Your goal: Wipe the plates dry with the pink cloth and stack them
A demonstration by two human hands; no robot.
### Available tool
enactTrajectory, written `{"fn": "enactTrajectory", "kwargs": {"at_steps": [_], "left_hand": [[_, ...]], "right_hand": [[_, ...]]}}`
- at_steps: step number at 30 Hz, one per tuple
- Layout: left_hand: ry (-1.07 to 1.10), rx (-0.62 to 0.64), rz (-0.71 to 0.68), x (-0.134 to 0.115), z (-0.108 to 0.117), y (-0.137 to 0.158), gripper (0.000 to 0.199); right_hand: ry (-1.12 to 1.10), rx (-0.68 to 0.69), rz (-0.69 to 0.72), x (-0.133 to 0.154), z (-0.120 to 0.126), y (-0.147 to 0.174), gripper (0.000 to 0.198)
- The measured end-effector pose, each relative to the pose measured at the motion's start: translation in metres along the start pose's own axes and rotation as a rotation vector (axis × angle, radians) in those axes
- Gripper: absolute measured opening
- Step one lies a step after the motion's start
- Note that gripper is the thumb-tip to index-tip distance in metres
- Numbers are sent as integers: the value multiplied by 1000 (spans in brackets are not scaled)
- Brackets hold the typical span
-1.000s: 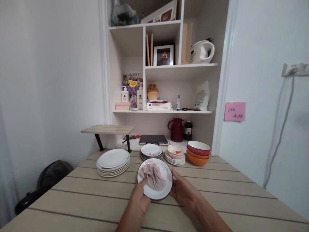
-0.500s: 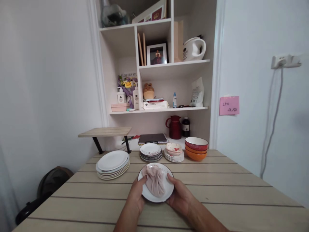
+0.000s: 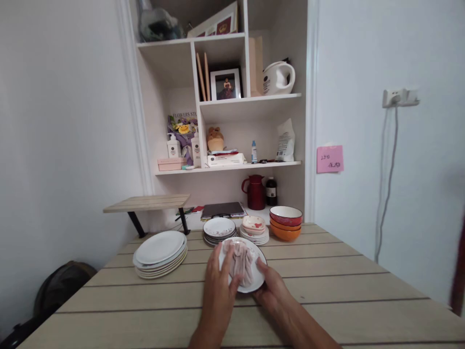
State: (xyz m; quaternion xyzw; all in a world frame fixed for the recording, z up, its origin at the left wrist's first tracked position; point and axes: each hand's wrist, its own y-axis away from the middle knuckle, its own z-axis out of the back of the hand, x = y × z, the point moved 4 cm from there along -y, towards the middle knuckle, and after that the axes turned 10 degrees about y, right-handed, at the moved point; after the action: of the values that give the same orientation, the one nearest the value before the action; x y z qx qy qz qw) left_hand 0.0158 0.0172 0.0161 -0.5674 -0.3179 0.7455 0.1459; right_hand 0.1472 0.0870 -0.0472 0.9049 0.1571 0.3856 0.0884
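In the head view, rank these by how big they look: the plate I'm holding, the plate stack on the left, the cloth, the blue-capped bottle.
1. Held plate and left-hand plate stack: too alike to rank, with the held one nearer the camera.
2. Cloth.
3. Blue-capped bottle.

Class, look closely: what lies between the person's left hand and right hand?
In the head view, a dark-rimmed white plate lies between the left hand and right hand, with a crumpled pink cloth on it.
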Motion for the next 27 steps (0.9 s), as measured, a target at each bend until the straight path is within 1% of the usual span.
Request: {"fn": "enactTrajectory", "kwargs": {"at_steps": [2,5,7,9,11,13,16,19,21,22,24,26,27], "left_hand": [[66,112,58,3,-8,2,54],[139,138,115,10,-9,2,47],[137,163,105,11,-9,1,44],[106,194,59,7,-9,0,43],[93,194,11,3,-10,0,44],[127,175,-2,1,-10,-1,47],[238,156,31,7,-10,-4,45],[289,156,67,17,-9,-9,43],[190,120,63,21,-4,-13,41],[78,97,39,21,-1,-14,41],[-232,73,-54,19,5,-15,40],[-549,92,-173,16,6,-14,42],[-672,106,-230,16,4,-13,43]], "right_hand": [[35,41,18,4,-1,1,52],[82,46,30,8,-4,6,55],[130,58,32,8,-8,11,54],[198,70,41,6,-14,18,51],[261,66,40,2,-18,25,45],[291,86,45,-2,-23,29,40],[291,135,79,-6,-28,32,37],[288,117,77,-7,-28,32,41],[277,101,58,-6,-27,32,46],[272,99,46,-5,-27,31,49],[255,81,32,-2,-26,30,56],[215,64,46,4,-23,27,60],[183,57,65,7,-22,24,62]]}}
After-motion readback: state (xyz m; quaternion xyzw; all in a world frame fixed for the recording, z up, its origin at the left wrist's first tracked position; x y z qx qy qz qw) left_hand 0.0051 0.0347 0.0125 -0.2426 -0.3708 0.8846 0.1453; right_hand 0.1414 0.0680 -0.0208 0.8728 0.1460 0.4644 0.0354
